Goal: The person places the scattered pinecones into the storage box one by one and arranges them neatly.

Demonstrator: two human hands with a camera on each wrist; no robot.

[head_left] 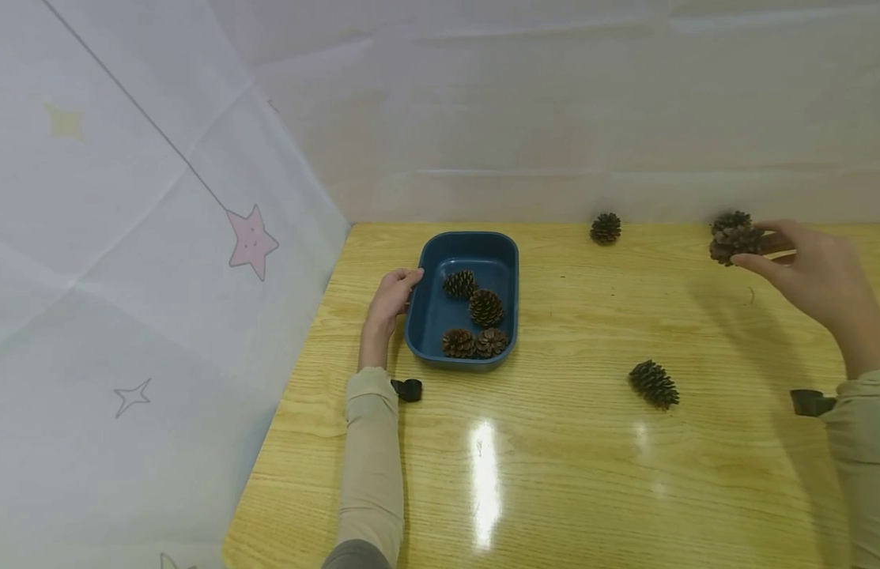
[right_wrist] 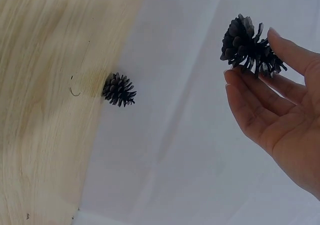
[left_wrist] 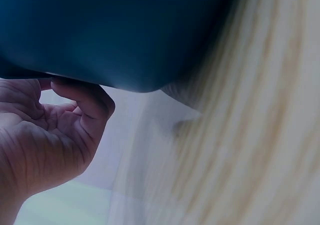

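One brown, scaly pine cone (head_left: 731, 246) is pinched in a person's right hand (head_left: 817, 269), raised near the far edge of a yellow wood-grain table (head_left: 539, 442), as the left hand (head_left: 393, 299) holds a dark-blue, rounded rectangular tray (head_left: 431, 316).

The right hand's grip is narrowed on the cone, thumb on one side and fingers on the other; the left thumb lies at the tray's rim, with bent fingers against its outer side. Four brown cones (head_left: 485, 307) sit inside the tray. On the table, a dark cone (head_left: 654, 385) lies on its side to the tray's right, a small round cone (head_left: 606, 228) sits by the far edge, and a partly hidden cone (head_left: 733, 218) shows just behind the held one.
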